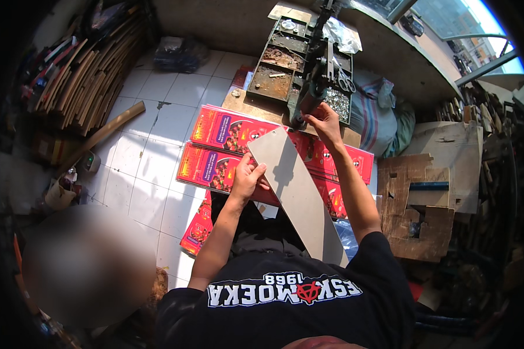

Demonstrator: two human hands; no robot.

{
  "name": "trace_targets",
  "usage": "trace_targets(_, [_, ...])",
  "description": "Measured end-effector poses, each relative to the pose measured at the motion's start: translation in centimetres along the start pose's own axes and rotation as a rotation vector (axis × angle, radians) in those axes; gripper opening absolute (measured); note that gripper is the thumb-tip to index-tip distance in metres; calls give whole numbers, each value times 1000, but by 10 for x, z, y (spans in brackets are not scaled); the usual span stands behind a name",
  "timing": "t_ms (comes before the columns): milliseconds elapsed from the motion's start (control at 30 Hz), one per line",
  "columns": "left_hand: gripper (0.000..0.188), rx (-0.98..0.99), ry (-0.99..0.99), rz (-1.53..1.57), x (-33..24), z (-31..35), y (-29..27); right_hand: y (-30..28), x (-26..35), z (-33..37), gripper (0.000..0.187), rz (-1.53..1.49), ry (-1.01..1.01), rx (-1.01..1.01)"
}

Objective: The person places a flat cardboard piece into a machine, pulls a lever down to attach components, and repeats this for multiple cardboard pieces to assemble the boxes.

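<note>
Wooden slats (84,72) are being stored at the far left. A long grey panel (294,186) is being gripped along its left edge by the left hand (247,177), fingers clamped, above red printed boxes (215,148). The dark press tool (311,81) is being grasped by the right hand (325,123), fingers closed, beside compartment trays (276,61).

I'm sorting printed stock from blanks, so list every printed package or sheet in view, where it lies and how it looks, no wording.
Upper printed sheets: flat on the floor below the metal press, long red rectangles, yellow ends, dark picture.
Lower printed sheets: beside the left hand, same red design.
Bottom stack: by the left forearm, red, partly hidden.
Grey board: plain, held by the left hand.
</note>
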State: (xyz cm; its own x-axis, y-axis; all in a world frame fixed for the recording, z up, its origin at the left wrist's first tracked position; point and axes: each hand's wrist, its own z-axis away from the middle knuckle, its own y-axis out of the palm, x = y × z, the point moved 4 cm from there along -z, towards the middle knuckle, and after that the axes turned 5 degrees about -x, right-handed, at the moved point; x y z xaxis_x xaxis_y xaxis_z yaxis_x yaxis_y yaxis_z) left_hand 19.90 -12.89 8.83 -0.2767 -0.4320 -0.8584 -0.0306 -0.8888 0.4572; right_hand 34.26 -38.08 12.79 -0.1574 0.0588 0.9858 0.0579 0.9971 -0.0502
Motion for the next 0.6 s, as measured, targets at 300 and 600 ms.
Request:
trace_targets(300, [41, -1, 0, 10, -1, -1, 2, 1, -18, -5, 27, 116, 5, 94])
trace_targets(600, [40, -1, -2, 8, -1, -3, 4, -3, 3, 14, 36, 91, -17, -5])
